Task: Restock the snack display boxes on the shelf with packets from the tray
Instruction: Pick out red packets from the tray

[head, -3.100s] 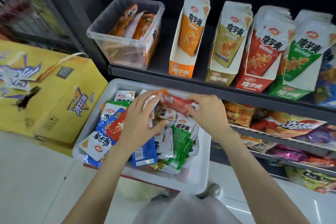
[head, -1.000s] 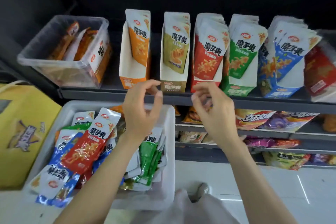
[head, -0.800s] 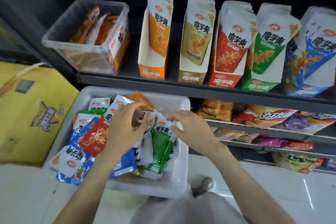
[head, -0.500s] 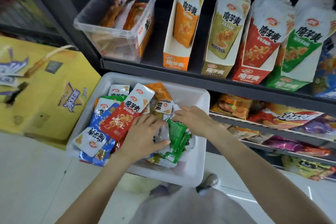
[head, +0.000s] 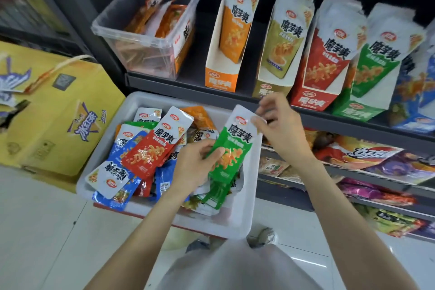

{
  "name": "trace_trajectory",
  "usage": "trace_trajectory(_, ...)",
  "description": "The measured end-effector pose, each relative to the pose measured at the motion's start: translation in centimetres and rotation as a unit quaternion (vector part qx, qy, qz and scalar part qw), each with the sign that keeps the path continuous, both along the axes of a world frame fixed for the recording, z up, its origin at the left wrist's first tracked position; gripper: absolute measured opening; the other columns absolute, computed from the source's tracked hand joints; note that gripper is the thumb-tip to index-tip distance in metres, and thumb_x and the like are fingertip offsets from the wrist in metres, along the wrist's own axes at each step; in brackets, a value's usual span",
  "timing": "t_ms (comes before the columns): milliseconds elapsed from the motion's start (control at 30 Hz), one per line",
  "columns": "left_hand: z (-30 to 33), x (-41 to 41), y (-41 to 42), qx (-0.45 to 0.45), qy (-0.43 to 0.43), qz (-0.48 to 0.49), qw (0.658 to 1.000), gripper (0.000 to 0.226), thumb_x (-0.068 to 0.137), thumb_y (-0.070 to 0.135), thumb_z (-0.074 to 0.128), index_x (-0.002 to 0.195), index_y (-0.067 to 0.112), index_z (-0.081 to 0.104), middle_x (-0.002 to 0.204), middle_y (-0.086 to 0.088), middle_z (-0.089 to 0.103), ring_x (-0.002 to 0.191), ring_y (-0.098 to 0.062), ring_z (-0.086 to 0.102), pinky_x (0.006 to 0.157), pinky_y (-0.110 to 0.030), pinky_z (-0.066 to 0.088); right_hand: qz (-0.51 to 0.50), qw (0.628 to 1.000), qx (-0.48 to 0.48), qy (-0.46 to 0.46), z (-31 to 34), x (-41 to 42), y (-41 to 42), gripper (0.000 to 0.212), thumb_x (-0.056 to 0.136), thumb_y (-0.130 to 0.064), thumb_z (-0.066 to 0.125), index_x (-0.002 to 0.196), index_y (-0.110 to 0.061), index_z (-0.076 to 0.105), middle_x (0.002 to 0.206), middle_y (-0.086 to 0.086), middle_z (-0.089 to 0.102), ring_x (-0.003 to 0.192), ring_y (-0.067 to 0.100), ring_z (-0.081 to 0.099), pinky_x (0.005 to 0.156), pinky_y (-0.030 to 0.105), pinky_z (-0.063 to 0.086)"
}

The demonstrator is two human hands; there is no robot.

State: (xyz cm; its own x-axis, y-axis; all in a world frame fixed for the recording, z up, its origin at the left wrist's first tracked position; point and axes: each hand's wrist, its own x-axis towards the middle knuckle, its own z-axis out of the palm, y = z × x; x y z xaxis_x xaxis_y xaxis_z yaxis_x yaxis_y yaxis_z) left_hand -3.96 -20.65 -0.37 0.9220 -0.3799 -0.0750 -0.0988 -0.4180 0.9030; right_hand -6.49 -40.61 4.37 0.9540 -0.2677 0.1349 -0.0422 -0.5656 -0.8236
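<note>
This is a shop, in the snack aisle. A dark metal shelf [head: 188, 88] carries a row of open cardboard display boxes, orange [head: 220, 79], olive [head: 268, 92], red [head: 310, 101] and green [head: 357, 112], each holding upright packets of one flavour. The lower shelves [head: 353, 172] are filled with bags of crisps. A yellow printed carton [head: 54, 122] stands on the white tiled floor [head: 47, 231].

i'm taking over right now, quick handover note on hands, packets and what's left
Left hand: pinching the lower part of a green packet.
Right hand: gripping the packet's top corner.
Packet is lifted above the tray, not yet shelved.
Green display box already looks full; orange box looks emptiest.
Left: shelve this one; the tray holds many mixed packets to sort.
</note>
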Motion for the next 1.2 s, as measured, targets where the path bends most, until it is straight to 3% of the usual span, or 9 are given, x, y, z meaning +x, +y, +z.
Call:
trace_trajectory(100, 1.4, -0.1, -0.6, -0.035, 0.041, -0.007, 0.998, 0.008, 0.087, 0.011, 0.065, 0.092, 0.015, 0.071, 0.077, 0.017, 0.068, 0.068, 0.006, 0.065, 0.064, -0.009, 0.048, -0.073, 0.99, 0.117, 0.035, 0.1, -0.8, -0.8, 0.035, 0.084, -0.021, 0.071, 0.108, -0.022, 0.045, 0.094, -0.005, 0.064, 0.074, 0.009, 0.065, 0.064, 0.029, 0.055)
trace_trajectory(233, 1.9, 0.2, -1.2, -0.03, 0.029, -0.027, 0.999, 0.011, 0.087, 0.014, 0.066, 0.089, 0.023, 0.07, 0.082, 0.014, 0.071, 0.074, 0.003, 0.066, 0.069, -0.01, 0.048, -0.07, 0.965, 0.232, 0.097, 0.4, -2.0, -1.7, 0.046, 0.084, -0.023, 0.07, 0.123, -0.021, 0.046, 0.1, -0.002, 0.066, 0.073, 0.012, 0.069, 0.055, 0.023, 0.054)
trace_trajectory(433, 4.3, 0.2, -4.1, -0.02, -0.022, -0.098, 0.995, 0.015, 0.085, 0.024, 0.067, 0.088, 0.039, 0.064, 0.082, 0.029, 0.068, 0.081, 0.006, 0.066, 0.072, -0.012, 0.05, -0.039, 0.961, 0.259, 0.084, 1.3, -4.2, -3.9, 0.026, 0.086, -0.016, 0.068, 0.111, -0.017, 0.059, 0.095, -0.002, 0.073, 0.079, 0.013, 0.07, 0.059, 0.025, 0.057)
trace_trajectory(567, 7.0, -0.1, -7.1, -0.044, -0.025, -0.172, 0.984, 0.014, 0.076, 0.041, 0.063, 0.09, 0.04, 0.064, 0.087, 0.025, 0.07, 0.083, 0.002, 0.067, 0.074, -0.019, 0.054, -0.053, 0.963, 0.263, 0.023, 2.8, -6.2, -6.7, 0.017, 0.086, -0.012, 0.066, 0.098, -0.023, 0.065, 0.087, -0.012, 0.074, 0.077, 0.009, 0.069, 0.057, 0.023, 0.057)
trace_trajectory(733, 9.1, 0.0, -12.6, -0.057, -0.129, -0.203, 0.969, 0.027, 0.09, 0.02, 0.063, 0.114, 0.031, 0.063, 0.108, 0.019, 0.067, 0.101, 0.005, 0.06, 0.085, -0.013, 0.047, -0.17, 0.962, 0.175, -0.12, 6.0, -9.4, -11.6, 0.016, 0.088, -0.01, 0.064, 0.097, -0.024, 0.062, 0.077, -0.02, 0.071, 0.062, 0.003, 0.065, 0.054, 0.018, 0.054)
trace_trajectory(800, 9.7, 0.6, -14.9, -0.025, -0.212, -0.184, 0.959, 0.034, 0.092, 0.026, 0.06, 0.126, 0.027, 0.056, 0.121, 0.015, 0.06, 0.112, 0.003, 0.053, 0.093, -0.014, 0.042, -0.235, 0.943, 0.145, -0.187, 7.4, -10.5, -14.1, 0.017, 0.09, -0.013, 0.064, 0.099, -0.027, 0.06, 0.082, -0.022, 0.071, 0.066, 0.002, 0.066, 0.059, 0.019, 0.055)
trace_trajectory(900, 10.1, 1.6, -17.9, 0.033, -0.32, -0.165, 0.932, 0.033, 0.091, 0.026, 0.061, 0.124, 0.023, 0.058, 0.124, 0.007, 0.06, 0.115, -0.009, 0.051, 0.096, -0.021, 0.038, -0.294, 0.915, 0.116, -0.251, 8.9, -11.0, -17.1, 0.015, 0.093, -0.014, 0.061, 0.093, -0.027, 0.057, 0.083, -0.024, 0.069, 0.076, 0.0, 0.066, 0.063, 0.019, 0.055)
trace_trajectory(1033, 8.9, 2.4, -21.3, 0.08, -0.417, -0.18, 0.887, 0.025, 0.087, 0.027, 0.06, 0.111, 0.021, 0.066, 0.114, 0.005, 0.065, 0.107, -0.019, 0.054, 0.091, -0.031, 0.04, -0.311, 0.919, 0.045, -0.239, 8.8, -8.7, -19.6, 0.006, 0.093, -0.016, 0.061, 0.094, -0.021, 0.058, 0.082, -0.019, 0.067, 0.073, -0.004, 0.066, 0.059, 0.014, 0.053)
trace_trajectory(1200, 6.6, 3.0, -24.0, 0.133, -0.456, -0.196, 0.858, 0.025, 0.083, 0.033, 0.062, 0.104, 0.022, 0.069, 0.108, 0.002, 0.063, 0.105, -0.026, 0.053, 0.088, -0.043, 0.045, -0.275, 0.935, -0.166, -0.149, 6.9, -4.2, -21.8, 0.023, 0.091, -0.029, 0.062, 0.099, -0.008, 0.064, 0.081, 0.005, 0.069, 0.063, 0.015, 0.061, 0.057, 0.029, 0.048)
